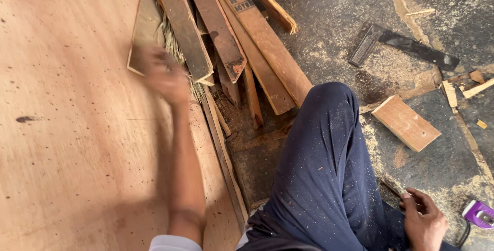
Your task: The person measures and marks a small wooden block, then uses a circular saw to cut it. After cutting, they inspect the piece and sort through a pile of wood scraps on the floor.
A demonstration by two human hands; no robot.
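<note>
Plywood sheet: a large, pale brown panel lying flat, filling the left side of the view, speckled with dust and small dark marks.
Left hand: stretched out over the far edge of the sheet, blurred by motion; whether the fingers are spread or closed cannot be told. It sits beside a small thin offcut and a tuft of straw-like bristles.
Step in hand: by the look of it, sweeping or reaching across the sheet's surface near its edge.
Next move calls for: judged from the pose, a steady reach along the edge without knocking the stacked planks.
Plank pile: worn, reddish boards leaning together just beyond the sheet.
Right hand: low on the sawdust-covered floor, fingers curled around something thin and dark, beside the dark blue trouser knee.
Nearby: a wooden block, a try square, a purple object.
</note>
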